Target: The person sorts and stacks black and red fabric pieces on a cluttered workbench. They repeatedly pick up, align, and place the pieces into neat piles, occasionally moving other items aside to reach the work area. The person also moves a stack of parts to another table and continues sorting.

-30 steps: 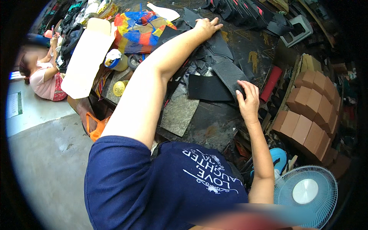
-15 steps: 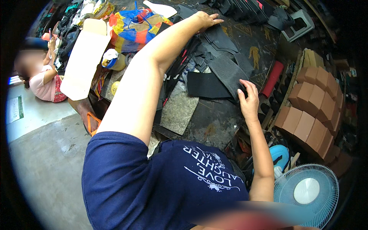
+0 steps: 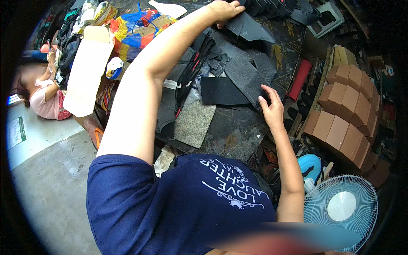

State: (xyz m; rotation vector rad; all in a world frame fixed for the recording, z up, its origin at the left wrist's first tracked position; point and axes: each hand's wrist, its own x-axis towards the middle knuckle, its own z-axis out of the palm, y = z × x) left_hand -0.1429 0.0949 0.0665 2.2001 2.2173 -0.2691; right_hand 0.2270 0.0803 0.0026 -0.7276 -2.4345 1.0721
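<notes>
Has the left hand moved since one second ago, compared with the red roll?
Yes. The left hand has reached farther away across the pile of black pieces, widening its gap from the red roll.

left arm stretched to the frame's top, left hand [image 3: 223, 9] curled; right hand [image 3: 271, 109] centre-right, fingers pinching.

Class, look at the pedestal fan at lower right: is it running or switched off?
Cannot tell: the fan shows only its pale blue grille and white hub; its blades are not discernible.
</notes>
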